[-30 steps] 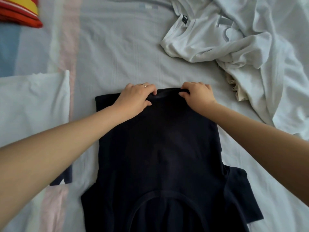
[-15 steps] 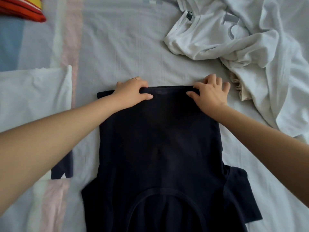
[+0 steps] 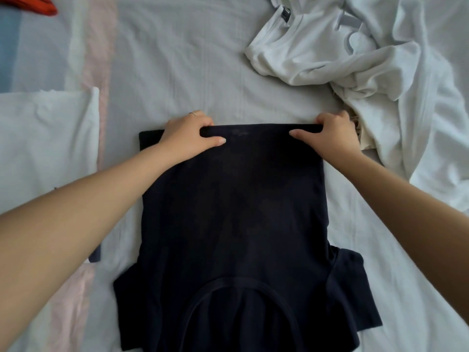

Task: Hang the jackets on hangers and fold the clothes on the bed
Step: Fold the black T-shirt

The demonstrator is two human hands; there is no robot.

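A scrap of orange-red cloth [image 3: 38,6] showed at the top-left corner of the bed [image 3: 203,59], and below it a white garment [image 3: 45,138] lay flat and squared off, apparently already folded. Toward the centre, the person's left hand [image 3: 187,134], a ring [image 3: 193,113] on one finger, gripped the far hem of a dark navy T-shirt [image 3: 233,212]: the thumb lay on top of the fabric and the fingers curled over the edge, pinching it. The shirt was spread on the middle of the bed with its neckline nearest the person and its hem farthest away, a sleeve jutting out on each side near the bottom. At the other end of the hem, the right hand [image 3: 335,138] held the cloth the same way, thumb on top and fingers tucked over the edge; how far they reached underneath could not be told. Just beyond that hand, to the right, a crumpled heap of white clothes [image 3: 368,59] waited unfolded, touching or nearly touching the knuckles. The step in hand looked to be the lengthwise fold of the dark shirt. The next move would likely call for lifting both ends of the hem together and bringing them toward the neckline, level and even, so the edge lands square and the sleeves stay tucked. No jackets or hangers were in view.
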